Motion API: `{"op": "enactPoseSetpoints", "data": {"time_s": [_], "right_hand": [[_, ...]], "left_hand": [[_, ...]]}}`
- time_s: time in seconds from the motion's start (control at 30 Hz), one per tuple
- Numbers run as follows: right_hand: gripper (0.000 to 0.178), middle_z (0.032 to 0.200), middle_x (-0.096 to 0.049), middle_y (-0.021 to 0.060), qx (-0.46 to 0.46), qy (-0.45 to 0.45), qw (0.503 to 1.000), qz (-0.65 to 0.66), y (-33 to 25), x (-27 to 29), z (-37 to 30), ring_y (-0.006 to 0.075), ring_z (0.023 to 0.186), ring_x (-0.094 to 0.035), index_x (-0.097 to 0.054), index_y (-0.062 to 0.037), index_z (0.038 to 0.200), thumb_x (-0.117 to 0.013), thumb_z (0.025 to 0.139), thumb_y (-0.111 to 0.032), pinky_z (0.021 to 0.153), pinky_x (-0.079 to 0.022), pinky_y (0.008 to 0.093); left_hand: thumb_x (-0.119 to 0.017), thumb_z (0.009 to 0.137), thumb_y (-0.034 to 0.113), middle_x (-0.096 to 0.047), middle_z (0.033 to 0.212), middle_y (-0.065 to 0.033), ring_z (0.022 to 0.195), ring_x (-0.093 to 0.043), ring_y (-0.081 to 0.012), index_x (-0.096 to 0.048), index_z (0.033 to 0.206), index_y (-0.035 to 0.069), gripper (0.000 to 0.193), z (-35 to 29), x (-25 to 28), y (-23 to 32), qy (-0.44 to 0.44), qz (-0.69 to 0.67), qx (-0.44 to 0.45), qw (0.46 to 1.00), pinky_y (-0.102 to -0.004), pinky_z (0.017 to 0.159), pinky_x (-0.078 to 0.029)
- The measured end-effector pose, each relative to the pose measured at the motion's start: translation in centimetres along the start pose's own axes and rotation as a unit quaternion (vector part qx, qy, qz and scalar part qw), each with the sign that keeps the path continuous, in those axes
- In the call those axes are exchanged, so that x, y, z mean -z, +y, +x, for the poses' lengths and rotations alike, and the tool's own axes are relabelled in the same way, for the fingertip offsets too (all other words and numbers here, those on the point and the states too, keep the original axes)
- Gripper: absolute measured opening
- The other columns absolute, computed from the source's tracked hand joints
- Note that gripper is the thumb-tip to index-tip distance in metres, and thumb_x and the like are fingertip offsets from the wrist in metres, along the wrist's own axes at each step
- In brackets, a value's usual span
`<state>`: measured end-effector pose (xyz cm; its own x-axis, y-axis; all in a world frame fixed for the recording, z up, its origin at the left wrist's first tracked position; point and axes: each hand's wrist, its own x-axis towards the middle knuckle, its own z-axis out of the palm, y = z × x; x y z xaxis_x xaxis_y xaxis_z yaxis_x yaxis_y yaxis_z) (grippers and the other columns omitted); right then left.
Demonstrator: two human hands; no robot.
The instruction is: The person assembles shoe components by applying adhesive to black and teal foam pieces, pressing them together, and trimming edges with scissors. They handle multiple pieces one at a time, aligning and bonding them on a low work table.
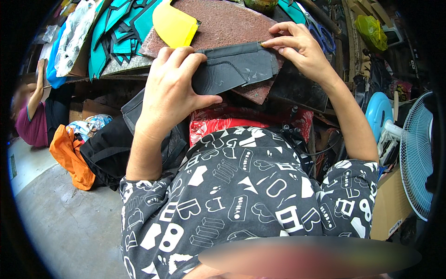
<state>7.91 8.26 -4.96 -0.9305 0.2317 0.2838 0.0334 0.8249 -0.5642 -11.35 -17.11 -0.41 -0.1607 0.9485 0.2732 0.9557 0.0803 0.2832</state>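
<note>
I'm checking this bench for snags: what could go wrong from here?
With the left hand at one end of the dark piece and the right hand at the other, uneven pulling might skew the band along its upper edge. The yellow piece lies just beyond the left hand, so a stray knuckle could nudge it.

At the frame's upper centre, a flat piece is overlapping a board, the left hand gripping its left end and the right hand its upper right corner. A single cut panel is lying on the board's left part; a heap of cutouts is spreading farther left. Scissors are lying just right of the right hand. A fan is occupying the right edge; cloths are lying at left.
</note>
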Motion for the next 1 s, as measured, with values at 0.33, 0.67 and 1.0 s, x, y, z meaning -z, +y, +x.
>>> {"op": "enactPoseSetpoints", "data": {"time_s": [0.33,0.67,1.0], "right_hand": [[0.029,0.127,-0.062,0.0027,0.015,-0.011,0.998,-0.062,-1.6,0.5,-1.2,0.0237,0.121,-0.051,-0.080,-0.0174,0.099,-0.060,0.080,-0.009,0.107,-0.037,0.0396],[0.026,0.129,-0.062,0.0002,0.078,-0.021,0.981,-0.176,-4.6,1.3,-2.5,0.0234,0.121,-0.051,-0.080,-0.0185,0.092,-0.064,0.073,-0.012,0.105,-0.035,0.0432],[0.014,0.123,-0.063,0.0024,0.065,-0.054,0.994,-0.069,-6.1,2.0,-2.1,0.0238,0.113,-0.055,-0.072,-0.0138,0.075,-0.062,0.068,-0.009,0.101,-0.036,0.0413]], "left_hand": [[-0.091,0.051,0.031,-0.060,0.109,-0.0114,0.105,-0.055,-0.0325,-0.065,0.109,0.003,0.069,0.2,0.0,-0.2,0.002,0.003,-0.005,1.000,-0.0410,0.094,-0.047],[-0.091,0.052,0.032,-0.061,0.108,-0.0116,0.105,-0.055,-0.0325,-0.065,0.108,0.003,0.068,0.1,-0.2,-0.4,0.005,-0.012,-0.007,1.000,-0.0415,0.093,-0.047],[-0.091,0.052,0.035,-0.062,0.107,-0.0116,0.105,-0.055,-0.0329,-0.066,0.106,0.003,0.068,0.1,-0.3,-0.4,0.015,-0.010,-0.001,1.000,-0.0425,0.094,-0.047]]}}
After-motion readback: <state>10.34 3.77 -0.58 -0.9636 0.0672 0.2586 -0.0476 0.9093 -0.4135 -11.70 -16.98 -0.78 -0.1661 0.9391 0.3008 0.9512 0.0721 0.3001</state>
